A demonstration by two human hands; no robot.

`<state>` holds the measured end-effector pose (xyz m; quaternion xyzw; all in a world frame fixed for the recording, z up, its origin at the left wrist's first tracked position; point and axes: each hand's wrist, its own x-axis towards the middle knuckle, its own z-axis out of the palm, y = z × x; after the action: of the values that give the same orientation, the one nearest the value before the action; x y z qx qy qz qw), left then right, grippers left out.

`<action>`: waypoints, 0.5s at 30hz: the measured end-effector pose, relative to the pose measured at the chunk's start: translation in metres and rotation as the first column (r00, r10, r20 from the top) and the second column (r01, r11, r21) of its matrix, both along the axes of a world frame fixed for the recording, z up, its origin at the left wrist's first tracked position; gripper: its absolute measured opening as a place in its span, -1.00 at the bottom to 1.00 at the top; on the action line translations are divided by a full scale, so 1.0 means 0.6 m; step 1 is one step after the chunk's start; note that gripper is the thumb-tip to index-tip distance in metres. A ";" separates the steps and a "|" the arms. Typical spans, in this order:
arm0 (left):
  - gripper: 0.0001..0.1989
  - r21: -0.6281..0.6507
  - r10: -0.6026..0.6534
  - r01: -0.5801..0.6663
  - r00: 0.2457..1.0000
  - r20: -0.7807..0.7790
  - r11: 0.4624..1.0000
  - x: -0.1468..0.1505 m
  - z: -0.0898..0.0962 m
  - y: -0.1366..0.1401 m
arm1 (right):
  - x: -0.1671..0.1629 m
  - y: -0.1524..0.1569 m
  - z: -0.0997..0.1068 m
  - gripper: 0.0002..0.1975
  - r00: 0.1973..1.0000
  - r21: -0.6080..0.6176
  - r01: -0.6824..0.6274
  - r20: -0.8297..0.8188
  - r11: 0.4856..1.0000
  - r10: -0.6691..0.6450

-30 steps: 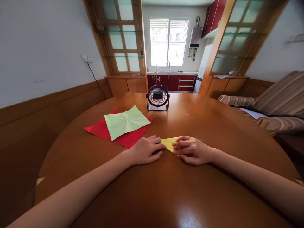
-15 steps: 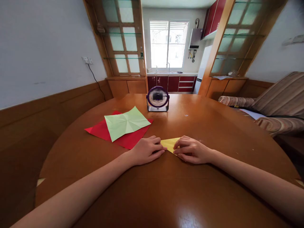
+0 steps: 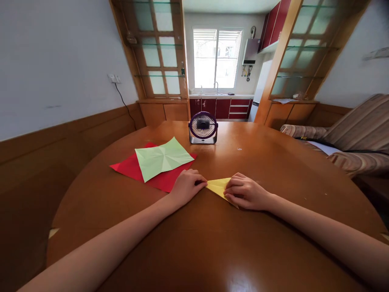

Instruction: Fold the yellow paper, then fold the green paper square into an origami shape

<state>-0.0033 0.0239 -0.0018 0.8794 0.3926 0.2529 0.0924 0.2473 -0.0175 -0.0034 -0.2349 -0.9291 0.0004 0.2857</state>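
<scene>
A folded piece of yellow paper (image 3: pixel 217 186) lies on the table between my hands, its narrow corner pointing left. My left hand (image 3: pixel 187 185) pinches that corner between thumb and fingers. Bent over the wider right part is my right hand (image 3: pixel 244 192), its curled fingers pressing on the paper and hiding some of it. Just beyond my left hand, a creased pale green sheet (image 3: pixel 164 158) rests on top of a red sheet (image 3: pixel 127 167).
A small purple desk fan (image 3: pixel 203 126) stands at the table's far side. The round wooden table (image 3: pixel 194 251) spreads under both arms. To the right is a striped armchair (image 3: pixel 361 129). A cabinet (image 3: pixel 164 112) stands behind the table on the left.
My left hand has gone from lying with fingers stretched along the paper to pinching its left corner. The right hand stays at nearly the same place on the yellow paper.
</scene>
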 end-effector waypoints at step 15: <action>-0.90 -0.056 -0.022 0.022 1.000 0.012 0.998 -0.007 -0.004 0.010 | 0.017 0.007 -0.002 -0.77 0.996 0.008 0.078 0.053 0.997 -0.078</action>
<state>-0.0073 0.0297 -0.0043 0.8793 0.3893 0.2457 0.1218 0.2578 -0.0132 -0.0047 -0.2700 -0.9266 -0.0198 0.2611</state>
